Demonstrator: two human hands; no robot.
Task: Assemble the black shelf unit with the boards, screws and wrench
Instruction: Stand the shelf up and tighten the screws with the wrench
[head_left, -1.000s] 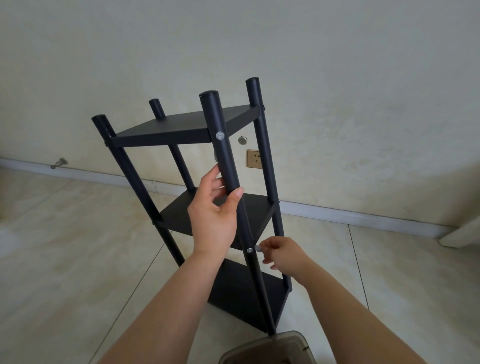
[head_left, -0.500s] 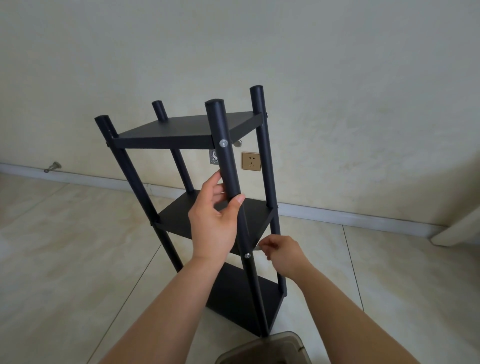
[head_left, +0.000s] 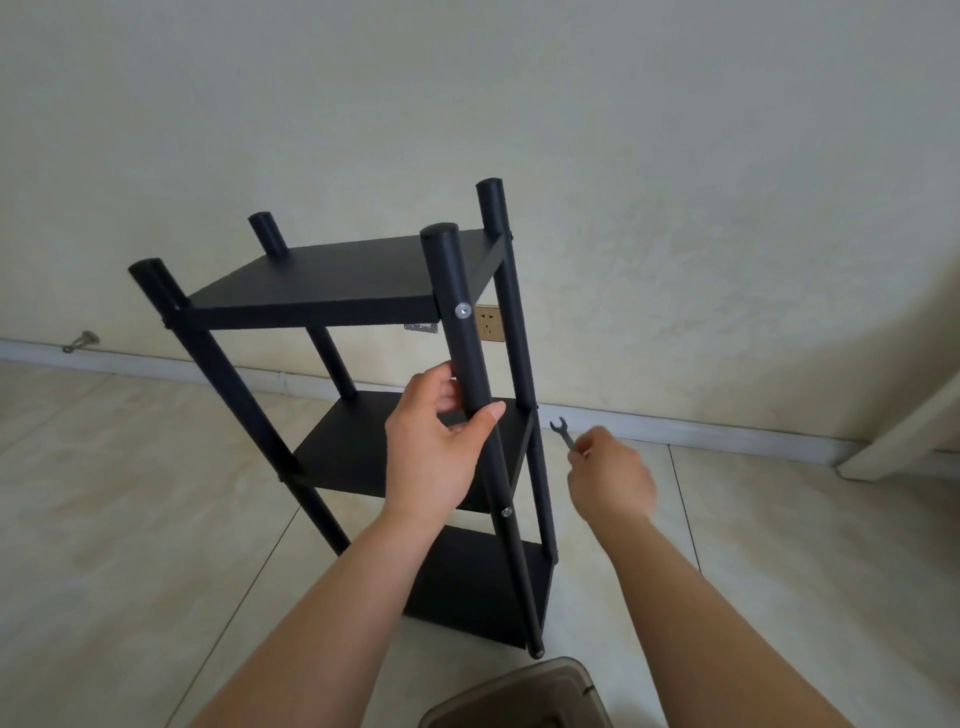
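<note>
Tiled floor (head_left: 130, 519), pale wall: black shelf unit (head_left: 332, 291) upright. Left hand (head_left: 436, 457) grip wraps my front post (head_left: 467, 353). Right hand (head_left: 610, 480) grip pinches wrench (head_left: 563, 433), clear of the unit.

One shelf unit (head_left: 332, 291) with three boards and four posts, two visible screws, one wrench (head_left: 563, 434), two hands.

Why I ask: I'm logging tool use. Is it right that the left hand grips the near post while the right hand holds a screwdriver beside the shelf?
Not quite. The right hand holds a small wrench, not a screwdriver; the head view shows its open-ended jaw. The rest stands: the left hand grips the near post, and the wrench is beside the shelf, clear of it.
</note>
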